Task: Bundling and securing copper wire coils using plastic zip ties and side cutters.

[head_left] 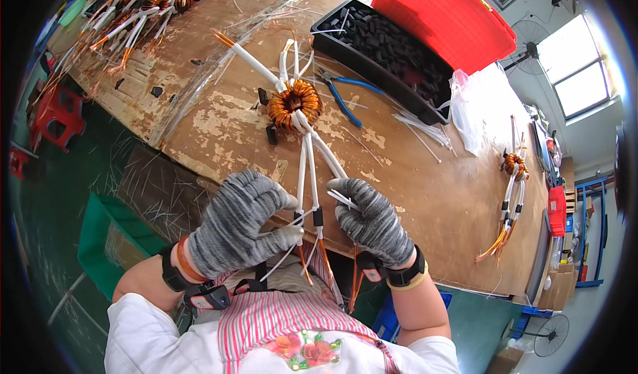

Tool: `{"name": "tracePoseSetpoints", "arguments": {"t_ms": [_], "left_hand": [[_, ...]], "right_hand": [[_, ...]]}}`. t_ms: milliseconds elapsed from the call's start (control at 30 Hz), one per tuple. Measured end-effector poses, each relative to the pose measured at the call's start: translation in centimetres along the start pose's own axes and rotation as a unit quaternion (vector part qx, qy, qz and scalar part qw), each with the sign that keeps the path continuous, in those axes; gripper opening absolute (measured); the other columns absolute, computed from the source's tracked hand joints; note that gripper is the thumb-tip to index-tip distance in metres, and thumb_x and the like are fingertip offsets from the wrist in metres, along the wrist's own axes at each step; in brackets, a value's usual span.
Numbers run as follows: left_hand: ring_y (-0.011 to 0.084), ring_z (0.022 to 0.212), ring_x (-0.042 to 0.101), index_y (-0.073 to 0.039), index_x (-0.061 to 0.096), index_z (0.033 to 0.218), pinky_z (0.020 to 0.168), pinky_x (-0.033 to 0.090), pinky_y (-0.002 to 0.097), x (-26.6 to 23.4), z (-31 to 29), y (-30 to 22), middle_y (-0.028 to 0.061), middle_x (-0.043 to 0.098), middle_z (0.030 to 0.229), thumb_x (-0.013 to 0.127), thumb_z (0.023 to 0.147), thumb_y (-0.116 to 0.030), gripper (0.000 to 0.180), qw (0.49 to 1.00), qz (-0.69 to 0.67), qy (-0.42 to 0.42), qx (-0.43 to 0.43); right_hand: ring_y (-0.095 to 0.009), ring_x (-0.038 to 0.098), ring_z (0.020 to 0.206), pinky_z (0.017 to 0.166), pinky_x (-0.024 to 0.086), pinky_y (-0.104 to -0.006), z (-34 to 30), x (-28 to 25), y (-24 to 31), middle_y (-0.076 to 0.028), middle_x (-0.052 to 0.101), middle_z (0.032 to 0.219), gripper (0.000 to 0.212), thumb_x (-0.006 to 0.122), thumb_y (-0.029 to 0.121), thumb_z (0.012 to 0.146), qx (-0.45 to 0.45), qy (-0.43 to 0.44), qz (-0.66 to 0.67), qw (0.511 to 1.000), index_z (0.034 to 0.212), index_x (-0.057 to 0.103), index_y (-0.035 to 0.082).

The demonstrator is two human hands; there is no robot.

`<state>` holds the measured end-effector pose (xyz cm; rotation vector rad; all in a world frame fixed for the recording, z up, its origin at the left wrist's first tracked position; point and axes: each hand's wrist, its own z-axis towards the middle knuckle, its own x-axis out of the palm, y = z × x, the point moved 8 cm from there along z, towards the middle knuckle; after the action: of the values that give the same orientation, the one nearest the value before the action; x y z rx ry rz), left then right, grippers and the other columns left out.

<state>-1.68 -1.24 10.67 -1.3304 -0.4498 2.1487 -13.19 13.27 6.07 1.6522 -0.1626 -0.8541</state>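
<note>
A ring-shaped coil (294, 105) of copper-coloured wire lies on the table, with white-sleeved leads (311, 168) running from it towards me. Black tubing (318, 216) sits on one lead, and bare orange wire ends hang over the table edge. My left hand (246, 224), in a grey glove, curves beside the leads with thumb and fingertips apart; a thin white tie (282, 258) trails below its thumb. My gloved right hand (373, 222) is closed on thin white strips (343, 200) that look like cable ties. One lead passes behind that hand.
Beyond the coil, blue-handled cutters (347, 101) lie near a black bin (382, 55) of small black pieces, with a red bin (445, 22) behind. More coils (156, 2) are heaped far left; another coil (514, 166) lies right. A green bin (100, 241) stands below the table's left side.
</note>
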Motion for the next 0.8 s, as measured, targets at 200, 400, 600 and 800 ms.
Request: {"name": "tracePoseSetpoints", "arguments": {"t_ms": [200,400,600,800], "left_hand": [[0.0294,0.081,0.058,-0.006,0.066,0.098,0.075,0.043,0.0432,3.9,-1.4,0.4,0.0108,0.060,0.086,0.069,0.080,-0.034,0.033,0.989,0.074,0.110,-0.059],[0.0343,0.066,0.057,-0.006,0.064,0.079,0.060,0.042,0.0439,4.7,-2.7,1.5,0.0140,0.058,0.069,0.063,0.088,-0.027,0.023,0.979,-0.064,0.161,-0.106],[0.0336,0.063,0.054,-0.005,0.063,0.076,0.063,0.043,0.0434,2.7,-1.5,-0.4,0.0131,0.058,0.067,0.063,0.086,-0.024,0.021,0.998,-0.016,0.053,-0.022],[0.0305,0.065,0.052,-0.011,0.061,0.078,0.062,0.040,0.0425,3.4,-1.8,-0.7,0.0093,0.055,0.070,0.066,0.083,-0.021,0.012,0.990,-0.117,0.074,0.007]], "right_hand": [[-0.031,0.066,0.091,0.079,0.052,-0.0354,-0.3,1.1,0.0,-0.016,0.066,0.097,0.031,0.072,0.012,0.080,-0.002,0.028,-0.038,0.999,0.109,0.064,0.004],[-0.029,0.065,0.091,0.081,0.052,-0.0357,0.1,2.0,-0.1,-0.014,0.066,0.098,0.033,0.075,0.012,0.079,-0.030,0.051,-0.095,0.994,0.109,0.065,0.004],[-0.034,0.063,0.080,0.072,0.052,-0.0392,0.4,2.7,0.9,-0.014,0.063,0.085,0.023,0.075,0.015,0.077,-0.079,-0.004,-0.099,0.992,0.096,0.065,0.006],[-0.031,0.060,0.077,0.066,0.049,-0.0411,-0.2,3.9,3.3,-0.010,0.057,0.079,0.025,0.074,0.020,0.071,-0.148,-0.024,-0.251,0.956,0.090,0.062,0.009]]}}
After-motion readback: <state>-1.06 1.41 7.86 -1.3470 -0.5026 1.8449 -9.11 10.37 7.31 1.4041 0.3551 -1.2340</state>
